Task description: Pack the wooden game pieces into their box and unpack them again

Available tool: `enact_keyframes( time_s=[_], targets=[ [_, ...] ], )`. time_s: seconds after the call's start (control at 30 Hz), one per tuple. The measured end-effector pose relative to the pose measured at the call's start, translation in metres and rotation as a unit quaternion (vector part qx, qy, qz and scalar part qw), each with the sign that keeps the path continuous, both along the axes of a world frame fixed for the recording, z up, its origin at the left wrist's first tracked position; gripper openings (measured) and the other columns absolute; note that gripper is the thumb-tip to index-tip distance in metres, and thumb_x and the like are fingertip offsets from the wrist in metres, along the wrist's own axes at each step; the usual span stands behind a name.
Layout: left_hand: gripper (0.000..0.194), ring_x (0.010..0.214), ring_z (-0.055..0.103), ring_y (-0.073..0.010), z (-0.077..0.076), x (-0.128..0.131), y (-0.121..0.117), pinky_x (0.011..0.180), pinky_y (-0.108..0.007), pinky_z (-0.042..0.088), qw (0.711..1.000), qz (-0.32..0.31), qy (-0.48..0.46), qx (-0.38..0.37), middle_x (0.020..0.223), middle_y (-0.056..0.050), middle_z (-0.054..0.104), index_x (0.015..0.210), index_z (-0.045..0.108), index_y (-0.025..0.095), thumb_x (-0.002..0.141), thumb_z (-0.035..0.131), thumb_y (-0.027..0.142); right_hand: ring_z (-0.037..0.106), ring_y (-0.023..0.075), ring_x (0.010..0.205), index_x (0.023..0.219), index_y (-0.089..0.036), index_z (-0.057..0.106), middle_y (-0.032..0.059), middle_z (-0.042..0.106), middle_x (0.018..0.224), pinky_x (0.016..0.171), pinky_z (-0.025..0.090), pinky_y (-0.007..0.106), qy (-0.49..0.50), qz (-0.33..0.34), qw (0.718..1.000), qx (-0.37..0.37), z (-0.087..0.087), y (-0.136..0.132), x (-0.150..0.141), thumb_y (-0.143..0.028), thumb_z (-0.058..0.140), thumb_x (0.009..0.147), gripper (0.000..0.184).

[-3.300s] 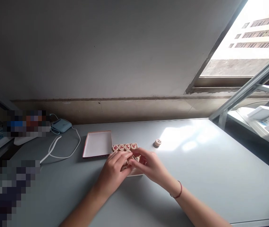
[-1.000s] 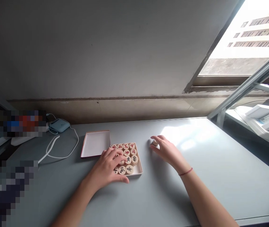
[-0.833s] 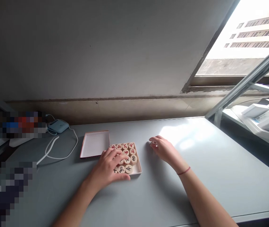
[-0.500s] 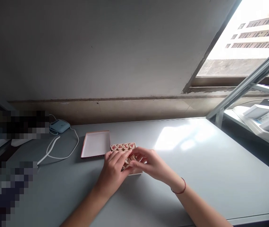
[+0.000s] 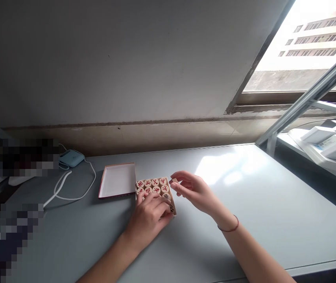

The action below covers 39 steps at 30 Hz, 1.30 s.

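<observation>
A shallow box (image 5: 174, 212) holds round wooden Chinese chess pieces (image 5: 156, 190) set in rows, with red characters at the back and a few black ones at the right. My left hand (image 5: 151, 214) lies over the front of the box, fingers bent across the pieces and thumb along the near right edge; it covers the front rows. Just off the box's right side, my right hand (image 5: 190, 188) pinches a Chinese chess piece (image 5: 175, 181) between thumb and fingers. That piece is seen edge-on, so its character is hidden.
Left of the box lies its open lid (image 5: 118, 181), inner side up. Farther left are a light blue device (image 5: 72, 158) and a white cable (image 5: 78, 196). A metal frame post (image 5: 300, 104) and a shelf with white boxes (image 5: 330, 143) stand at the right.
My right hand has lifted away from the pieces to the right with a chess piece in its fingers. My left hand has shifted slightly toward the front, baring more red pieces.
</observation>
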<state>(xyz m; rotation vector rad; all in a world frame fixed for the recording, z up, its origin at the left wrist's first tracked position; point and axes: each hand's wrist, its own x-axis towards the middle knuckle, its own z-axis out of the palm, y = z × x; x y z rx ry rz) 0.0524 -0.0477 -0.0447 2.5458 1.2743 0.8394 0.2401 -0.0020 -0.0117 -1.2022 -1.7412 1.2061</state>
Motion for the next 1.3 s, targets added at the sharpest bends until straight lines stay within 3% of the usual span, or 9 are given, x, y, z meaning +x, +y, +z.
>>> enact_keyframes(
  time_s=[0.2,0.4,0.57,0.67,0.97,1.13,1.3],
  targets=[
    [0.004,0.085,0.061,-0.0170,0.000,-0.002,-0.002,0.090,-0.039,0.033,1.000,0.001,0.018,0.011,0.089,0.003,0.072,0.088,0.065,0.025,0.087,0.062,0.024,0.057,0.0115,0.063,0.099,-0.020,0.060,0.0039,0.066,0.088,0.055,0.050,0.025,-0.042,0.036,0.998,0.015,0.001,-0.003,0.001,-0.050,0.056,0.087,0.033],
    [0.011,0.091,0.056,-0.0200,0.001,-0.004,-0.002,0.088,-0.042,0.034,0.998,-0.024,0.059,0.019,0.098,0.000,0.070,0.093,0.068,0.026,0.089,0.057,0.024,0.058,0.0121,0.063,0.100,-0.021,0.062,0.0000,0.064,0.075,0.058,0.049,0.025,-0.093,0.074,0.992,0.034,0.004,-0.005,0.002,-0.036,0.055,0.088,0.020],
    [0.012,0.094,0.054,-0.0209,0.003,-0.008,-0.001,0.089,-0.043,0.035,0.997,-0.024,0.068,0.012,0.100,0.000,0.068,0.096,0.068,0.026,0.087,0.061,0.025,0.061,0.0116,0.076,0.098,-0.021,0.064,0.0053,0.058,0.106,0.069,0.055,0.026,-0.113,0.126,0.984,0.052,0.006,-0.006,0.006,-0.023,0.057,0.083,0.017],
    [0.013,0.092,0.054,-0.0204,0.006,-0.010,-0.001,0.089,-0.043,0.034,0.997,-0.038,0.071,0.011,0.096,0.001,0.070,0.097,0.067,0.027,0.089,0.057,0.025,0.061,0.0109,0.074,0.100,-0.022,0.066,0.0045,0.058,0.104,0.071,0.055,0.026,-0.138,0.153,0.977,0.047,0.008,-0.007,0.009,-0.020,0.057,0.081,0.020],
    [0.003,0.093,0.054,-0.0205,0.003,-0.011,-0.002,0.094,-0.045,0.030,0.997,-0.037,0.069,0.009,0.092,0.003,0.072,0.087,0.066,0.025,0.085,0.064,0.025,0.062,0.0116,0.074,0.093,-0.021,0.064,0.0026,0.059,0.097,0.067,0.052,0.024,-0.169,0.164,0.972,0.011,0.012,-0.008,0.010,-0.018,0.059,0.079,0.016],
    [0.015,0.099,0.054,-0.0221,0.004,-0.017,0.001,0.092,-0.044,0.032,0.997,-0.041,0.063,-0.016,0.106,0.000,0.068,0.097,0.064,0.025,0.082,0.066,0.027,0.060,0.0094,0.070,0.094,-0.023,0.061,-0.0005,0.058,0.091,0.062,0.048,0.021,-0.188,0.184,0.965,0.022,0.007,-0.011,0.005,-0.014,0.060,0.076,0.020],
    [0.019,0.100,0.053,-0.0222,0.012,-0.034,0.007,0.088,-0.038,0.037,0.996,-0.027,0.058,-0.054,0.106,-0.002,0.064,0.092,0.062,0.024,0.076,0.072,0.028,0.055,0.0091,0.067,0.089,-0.023,0.059,-0.0013,0.058,0.092,0.060,0.044,0.022,-0.237,0.171,0.955,0.056,0.000,-0.017,-0.002,-0.017,0.064,0.075,0.016]
  ],
)
